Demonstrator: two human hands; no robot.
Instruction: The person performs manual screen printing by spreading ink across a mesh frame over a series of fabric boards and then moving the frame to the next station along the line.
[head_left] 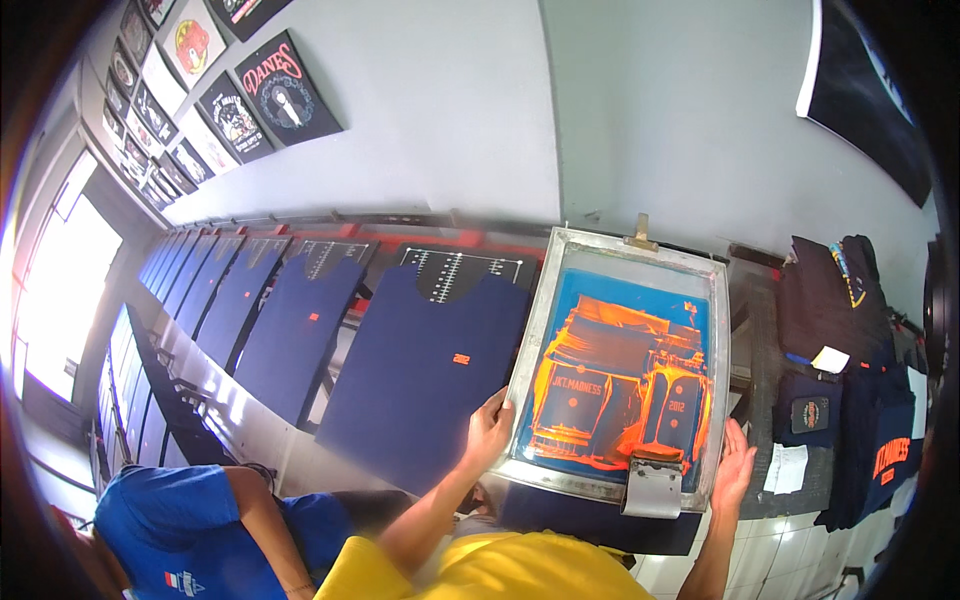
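A screen-printing frame with a metal rim lies in front of me, its blue mesh smeared with orange ink. A grey squeegee rests in it at the near edge, towards the right. My left hand is closed on the frame's left side near the lower corner. Beside the lower right side is my right hand, fingers stretched out and pressing or resting near the rim; whether it touches is hard to see. Under the frame's near end, dark navy fabric sticks out.
To the left, several navy shirts with small orange prints lie on a row of boards. A person in a blue shirt is at lower left. Folded dark clothes sit on a stand at right. A metal clamp holds the frame's far edge.
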